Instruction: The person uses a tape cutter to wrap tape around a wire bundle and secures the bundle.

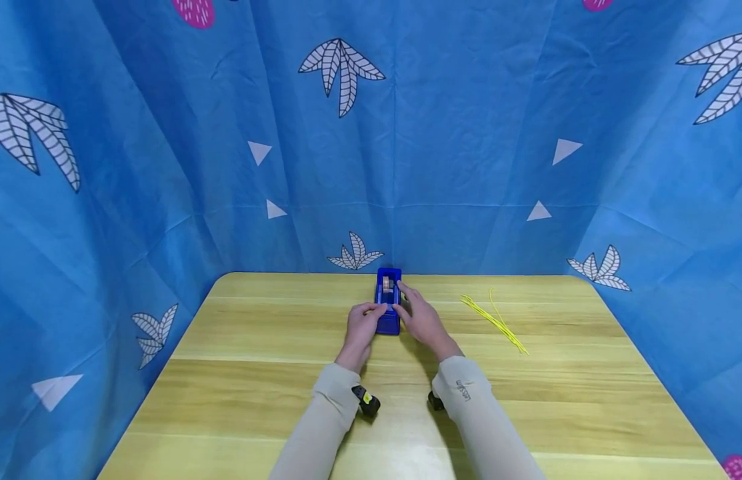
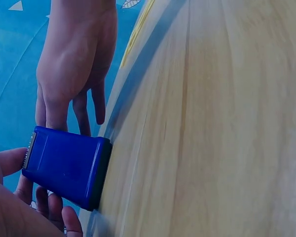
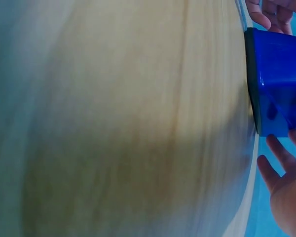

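Note:
A blue tape dispenser stands at the far middle of the table, with a small tape roll inside. My left hand is at its left side; thumb and forefinger come together at the serrated cutter, the other fingers curled below. Whether a tape end lies between them is too small to see. My right hand is along the dispenser's right side, forefinger stretched toward the roll and thumb near the cutter. In the right wrist view, other right fingers spread loosely beside the dispenser's wall.
Several thin yellow strands lie on the wooden table to the right of my right hand. A blue patterned curtain hangs directly behind the table's back edge, close to the dispenser, and along both sides.

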A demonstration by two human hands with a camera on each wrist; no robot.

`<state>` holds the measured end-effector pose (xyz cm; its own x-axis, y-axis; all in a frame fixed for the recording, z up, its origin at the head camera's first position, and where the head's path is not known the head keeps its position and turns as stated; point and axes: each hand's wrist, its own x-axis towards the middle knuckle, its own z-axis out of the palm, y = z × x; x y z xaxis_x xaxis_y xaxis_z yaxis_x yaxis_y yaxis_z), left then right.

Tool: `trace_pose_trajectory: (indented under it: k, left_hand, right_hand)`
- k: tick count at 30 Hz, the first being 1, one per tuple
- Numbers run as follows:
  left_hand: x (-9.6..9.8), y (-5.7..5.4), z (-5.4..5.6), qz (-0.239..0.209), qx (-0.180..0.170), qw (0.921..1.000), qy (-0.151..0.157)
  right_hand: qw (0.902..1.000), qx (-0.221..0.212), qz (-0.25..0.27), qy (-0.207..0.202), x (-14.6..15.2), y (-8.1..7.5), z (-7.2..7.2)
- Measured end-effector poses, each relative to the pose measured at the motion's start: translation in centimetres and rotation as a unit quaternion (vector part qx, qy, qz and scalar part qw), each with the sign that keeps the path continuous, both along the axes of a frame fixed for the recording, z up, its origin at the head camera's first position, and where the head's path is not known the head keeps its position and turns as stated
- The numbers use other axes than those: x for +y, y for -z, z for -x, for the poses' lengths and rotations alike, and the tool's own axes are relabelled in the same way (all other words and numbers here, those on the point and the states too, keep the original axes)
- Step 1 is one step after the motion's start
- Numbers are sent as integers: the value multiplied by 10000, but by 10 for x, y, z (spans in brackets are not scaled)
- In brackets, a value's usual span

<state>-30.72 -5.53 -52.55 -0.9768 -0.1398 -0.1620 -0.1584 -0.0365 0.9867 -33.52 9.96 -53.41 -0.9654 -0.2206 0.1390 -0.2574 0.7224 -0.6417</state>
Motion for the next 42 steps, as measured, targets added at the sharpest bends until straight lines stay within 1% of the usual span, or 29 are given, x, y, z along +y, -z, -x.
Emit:
trace_pose_trajectory:
  k: [2, 8, 13, 15, 17, 21, 24, 29, 33, 36, 39, 42]
  left_hand:
    - [1, -2, 0, -23, -4, 10000, -49]
    - [2, -5, 2, 91, 0, 9999, -139]
    - [2, -7, 3, 186, 94, 9997, -155]
    - [2, -9, 3, 190, 182, 9995, -189]
    - [3, -13, 4, 199, 308, 9991, -218]
    - [4, -27, 9, 293, 484, 9978, -335]
    - [4, -32, 9, 289, 481, 9977, -383]
    - [5, -30, 6, -102, 490, 9986, -153]
    - [5, -29, 3, -183, 328, 9993, -7]
    - [5, -29, 1, -196, 113, 9997, 67]
    - [5, -25, -1, -350, 9, 9993, 99]
    - [5, -22, -2, -516, -10, 9986, 109]
  right_hand:
    - [10000, -12, 4, -2, 0, -1, 0]
    - [10000, 16, -32, -24, 0, -3, 1]
    - [10000, 42, -89, -11, -1, -5, 1]
    - [10000, 35, -71, -10, -1, -6, 1]
    - [10000, 32, -53, -9, -2, -7, 2]
    - [9999, 89, -51, -27, -3, -9, 2]
    - [10000, 48, -57, -21, -3, -8, 1]
    - [9999, 84, -99, 40, -2, -6, 0]
    - [9998, 156, -75, 50, -2, -6, -1]
    - [9999, 62, -66, 84, -2, -5, -2]
    - [9999, -59, -64, 110, -3, -6, -3]
    - [9999, -116, -49, 112, -3, -6, -4]
